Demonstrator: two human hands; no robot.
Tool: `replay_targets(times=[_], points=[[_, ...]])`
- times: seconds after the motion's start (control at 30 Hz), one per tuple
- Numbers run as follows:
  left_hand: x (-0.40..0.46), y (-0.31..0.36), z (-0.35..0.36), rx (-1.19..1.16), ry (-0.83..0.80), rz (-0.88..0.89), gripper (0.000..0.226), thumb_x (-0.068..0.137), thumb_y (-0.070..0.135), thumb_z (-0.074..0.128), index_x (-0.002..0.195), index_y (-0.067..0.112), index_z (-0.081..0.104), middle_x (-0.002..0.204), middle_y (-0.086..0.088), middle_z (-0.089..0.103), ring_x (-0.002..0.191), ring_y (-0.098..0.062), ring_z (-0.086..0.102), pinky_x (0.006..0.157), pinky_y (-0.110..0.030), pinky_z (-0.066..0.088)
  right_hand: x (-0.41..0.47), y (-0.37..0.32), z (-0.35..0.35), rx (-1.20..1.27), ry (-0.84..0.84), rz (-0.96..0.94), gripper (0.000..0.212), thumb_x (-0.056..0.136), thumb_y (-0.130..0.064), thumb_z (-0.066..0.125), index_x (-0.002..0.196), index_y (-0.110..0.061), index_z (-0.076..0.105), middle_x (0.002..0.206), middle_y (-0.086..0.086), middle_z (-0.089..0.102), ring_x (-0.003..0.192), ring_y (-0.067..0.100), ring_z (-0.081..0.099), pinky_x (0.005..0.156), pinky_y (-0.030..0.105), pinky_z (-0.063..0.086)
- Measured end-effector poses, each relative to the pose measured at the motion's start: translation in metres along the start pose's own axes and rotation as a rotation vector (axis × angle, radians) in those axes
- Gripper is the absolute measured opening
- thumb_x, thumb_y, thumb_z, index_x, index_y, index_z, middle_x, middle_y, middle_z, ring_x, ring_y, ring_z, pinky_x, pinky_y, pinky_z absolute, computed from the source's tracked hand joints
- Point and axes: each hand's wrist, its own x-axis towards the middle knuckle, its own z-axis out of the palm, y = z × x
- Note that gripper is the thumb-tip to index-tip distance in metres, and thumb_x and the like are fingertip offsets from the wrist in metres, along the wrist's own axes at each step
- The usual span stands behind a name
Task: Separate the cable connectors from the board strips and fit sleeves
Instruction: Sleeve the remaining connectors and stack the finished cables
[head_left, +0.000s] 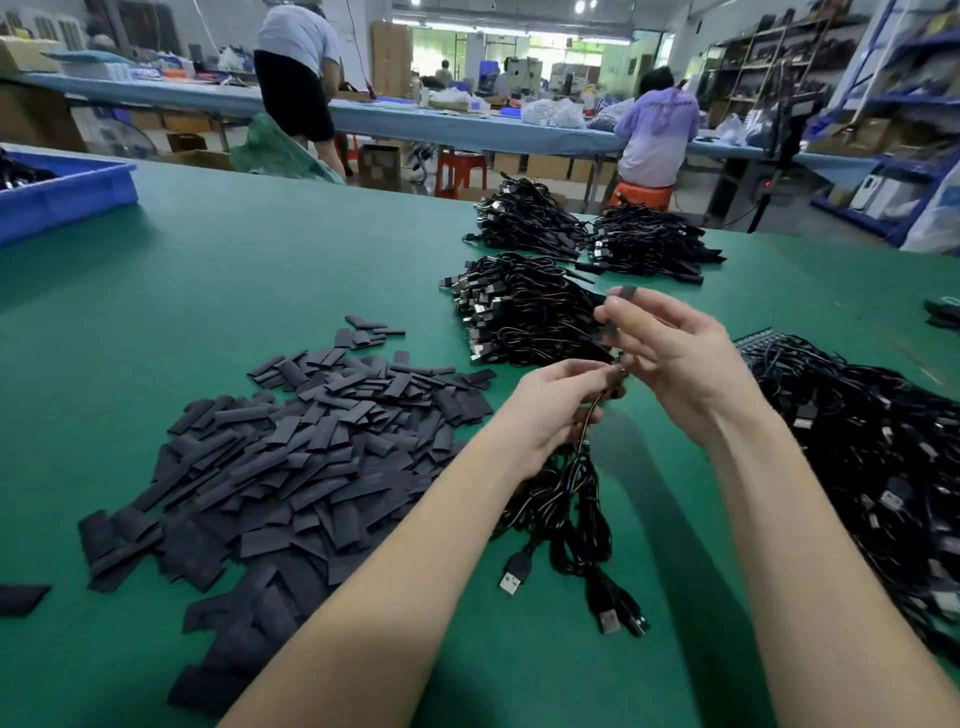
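Both hands are raised over the green table (260, 270) at the centre right of the frame. The left hand (550, 415) has its fingers curled round a bunch of black cables (566, 499), which hang down from the fist and trail onto the mat in the lower middle, where a few USB plugs (511, 577) lie loose. The right hand (670, 358) sits just above and beside it, pinching a short black sleeve (626, 293) between thumb and fingers; the sleeve's end sticks up past the fingertips. The two hands nearly touch where the thin wire ends come up out of the left fist, though what happens at that point is too small to make out.

To the left, filling the lower left of the frame, is a big loose heap of flat black sleeves (291, 467). Behind the hands, in the upper middle, stand three bundled cable piles (519, 306). At the right edge lies a larger tangle of cables (872, 452), with what looks like a board strip (761, 343) peeking out at its top left. A blue bin (67, 192) sits at the upper left edge of the table. Further back, two people (660, 130) are at a long blue bench.
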Motion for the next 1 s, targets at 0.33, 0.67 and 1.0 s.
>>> replay_targets(times=[0.33,0.67,1.0], points=[[0.005,0.0,-0.01,0.033,-0.099,-0.034,0.023,0.094,0.024,0.068,0.114,0.015,0.073,0.094,0.003,0.074,0.063,-0.006,0.055,0.061,-0.02,0.043,-0.019,0.029,-0.034,0.269,0.219,0.048,0.029,0.067,-0.032,0.086,0.093,-0.024,0.076,0.091,-0.002,0.078,0.066,0.003,0.062,0.049,0.014,0.045],[0.003,0.002,-0.013,0.063,-0.145,-0.03,0.035,0.093,0.024,0.068,0.124,0.01,0.069,0.091,0.004,0.073,0.063,-0.004,0.053,0.061,-0.018,0.041,-0.024,0.03,-0.03,0.228,0.158,0.023,0.032,0.058,-0.04,0.091,0.085,-0.03,0.077,0.095,-0.001,0.078,0.065,0.005,0.056,0.053,0.014,0.045],[-0.003,0.009,-0.017,0.098,-0.216,0.006,0.033,0.08,0.031,0.072,0.109,0.016,0.074,0.085,0.006,0.071,0.063,-0.004,0.051,0.06,-0.017,0.04,-0.027,0.027,-0.028,0.223,0.073,-0.022,0.023,0.062,-0.037,0.091,0.078,-0.035,0.075,0.089,-0.002,0.074,0.06,0.004,0.052,0.051,0.014,0.044]])
